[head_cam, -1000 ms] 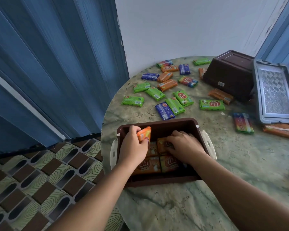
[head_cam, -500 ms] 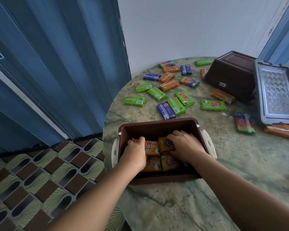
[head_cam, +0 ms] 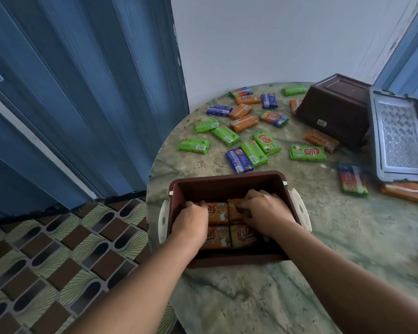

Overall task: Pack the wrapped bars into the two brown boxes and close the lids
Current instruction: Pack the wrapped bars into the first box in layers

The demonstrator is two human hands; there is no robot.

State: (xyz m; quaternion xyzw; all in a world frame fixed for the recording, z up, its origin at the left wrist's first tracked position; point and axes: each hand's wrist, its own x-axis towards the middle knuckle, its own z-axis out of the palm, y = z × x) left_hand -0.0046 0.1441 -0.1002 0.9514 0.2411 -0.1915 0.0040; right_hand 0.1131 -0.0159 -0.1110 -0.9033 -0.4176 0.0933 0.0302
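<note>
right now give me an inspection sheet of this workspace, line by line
surface: round green marbled table, worn and speckled
job's things: open brown box near the table edge, orange bars laid flat inside; second brown box upside down at the back; grey lid beside it; green, blue and orange wrapped bars loose on the table
clutter: nothing seen
hands: left hand and right hand both inside the open box, fingers curled on the orange bars; whether they grip or press is unclear
cables: nothing seen
surroundings: blue folding door on the left, white wall behind, patterned floor tiles
</note>
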